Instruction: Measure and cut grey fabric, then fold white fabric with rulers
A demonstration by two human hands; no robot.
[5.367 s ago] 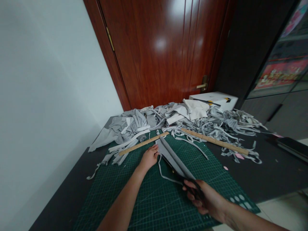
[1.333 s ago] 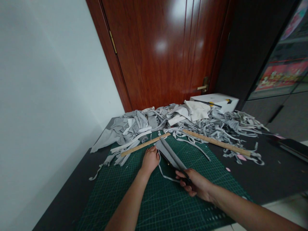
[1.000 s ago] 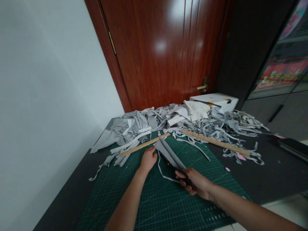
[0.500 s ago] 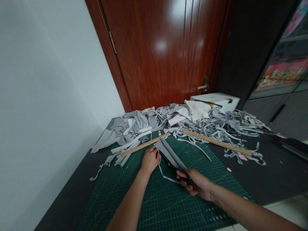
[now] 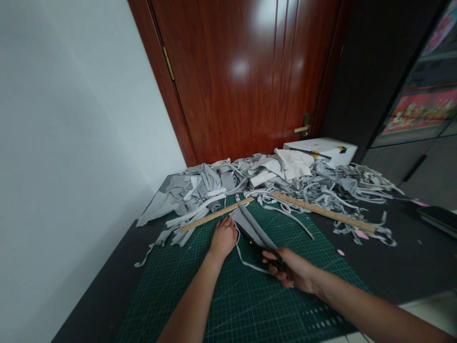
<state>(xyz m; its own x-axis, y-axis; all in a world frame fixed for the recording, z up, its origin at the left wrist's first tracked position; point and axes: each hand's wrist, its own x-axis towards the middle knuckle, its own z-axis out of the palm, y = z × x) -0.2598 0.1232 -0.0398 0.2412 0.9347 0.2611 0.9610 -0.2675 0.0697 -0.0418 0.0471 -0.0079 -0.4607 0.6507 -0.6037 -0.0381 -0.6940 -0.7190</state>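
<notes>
My right hand (image 5: 291,269) grips a pair of black scissors (image 5: 273,257) by the handles, fingers wrapped round them. The blades point up and left along the edge of a folded grey fabric strip (image 5: 254,227) lying on the green cutting mat (image 5: 171,295). At the strip's far end, my left hand (image 5: 224,237) holds the fabric with its fingers closed, close to the blade tips. A thin, pale cut strip (image 5: 246,262) curves from the left fingers down to beneath my right hand. The blade tips are hard to make out.
Two wooden rulers (image 5: 214,214) (image 5: 324,212) lie beyond my hands. Behind them are heaped grey and white fabric scraps (image 5: 205,181), tangled strips (image 5: 321,183) and a white box (image 5: 330,147). A black device (image 5: 441,216) lies at the right. A wall borders the left side.
The fingers of my left hand have shifted slightly at the fabric's end. My right hand with the scissors stays almost in place. The whole view has moved a little.
</notes>
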